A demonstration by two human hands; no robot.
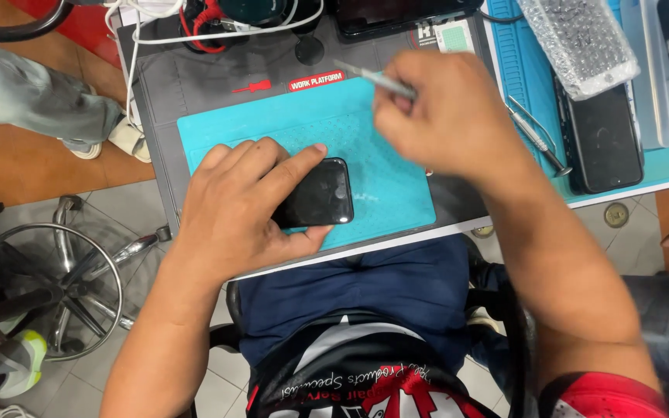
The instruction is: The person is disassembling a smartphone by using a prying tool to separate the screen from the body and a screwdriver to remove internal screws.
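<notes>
Fingers (pixel 292 166) of the left hand (pixel 245 209) lay spread and pressed over a black phone (pixel 320 195), pinning it flat on a teal mat (pixel 385 182) near the front edge of the counter (pixel 195 77). The phone's long axis ran roughly left to right, its uncovered end pointing toward the right hand (pixel 447 116). That hand hovered just above and to the right of the phone, blurred, its fingers clenched on a thin metal tool (pixel 373 79) whose tip angled up and to the left, away from the phone. The left hand was the nearer, already on the phone; the right stood close but apart from it.

Behind the mat, a small red rectangular label (pixel 317 80) with white lettering sat on the grey work pad. A second dark phone (pixel 602 143) lay upright on a blue mat (pixel 524 70) at right, with a clear bubble-wrap pouch (pixel 578 42) overlapping its top and tweezers (pixel 536 139) beside it. White and red cables (pixel 195 19) were bunched along the counter's far edge.
</notes>
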